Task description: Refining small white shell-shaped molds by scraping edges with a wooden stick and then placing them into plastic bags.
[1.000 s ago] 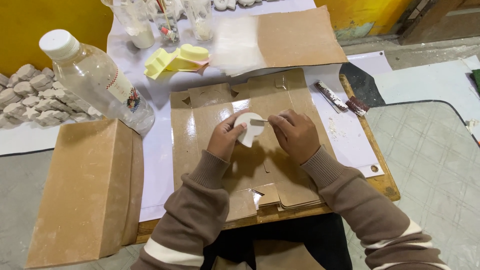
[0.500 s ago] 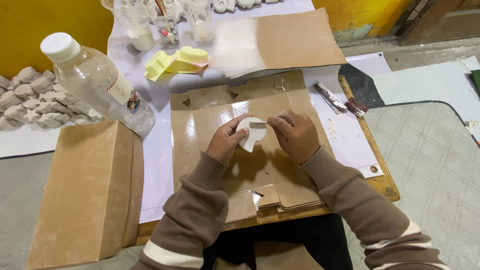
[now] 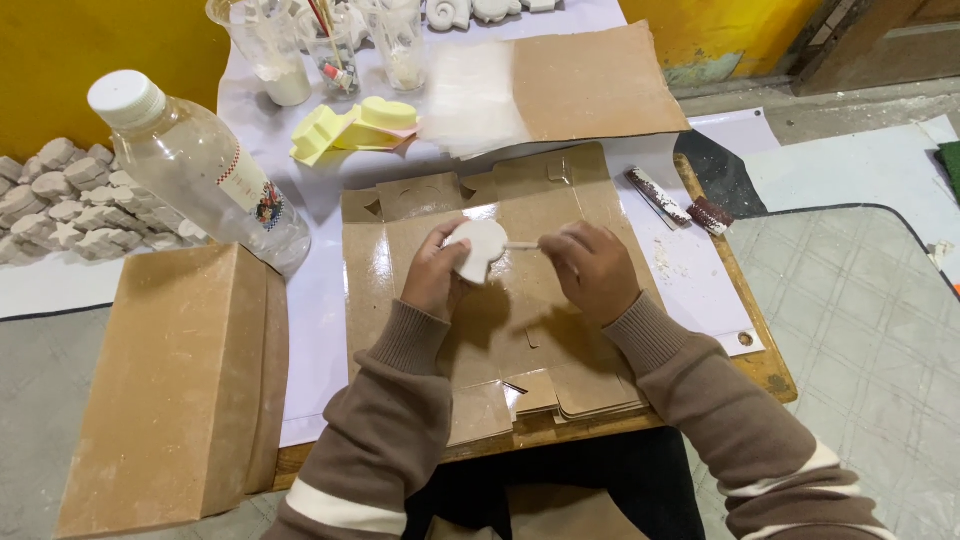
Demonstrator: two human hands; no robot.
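Moved: both hands sit a bit higher on the cardboard than before, and the white shape now stands more on its edge.
Left hand: the left hand (image 3: 437,272) holds the white shape (image 3: 477,249). Its fingers are curled and pinch the shape from the left and from under.
Right hand: the right hand (image 3: 590,270) pinches a thin stick (image 3: 522,245). Its fingers are pressed together around the stick's right end.
Stick: its tip touches the right edge of the white shape, between the two hands.
White shape: small, flat and round-ish, held just above the cardboard, right at the left fingertips.
Cardboard: a shiny flat brown cardboard (image 3: 420,215) lies under both hands.
Bottle: a clear bottle (image 3: 195,165) with a white cap lies tilted, well to the left of the left fingers.
Box: a brown box (image 3: 170,380) stands left of the left arm.
Yellow shapes: some yellow shapes (image 3: 350,125) lie past the fingers, up and to the left.
Cups: clear cups (image 3: 270,45) stand farther away, past the yellow shapes.
Brown sheet: a brown sheet (image 3: 600,85) lies past the right fingers.
Small tools: two dark small tools (image 3: 675,200) lie to the right of the right fingers.
Stones: a pile of grey stones (image 3: 55,205) lies far left, by the yellow wall.
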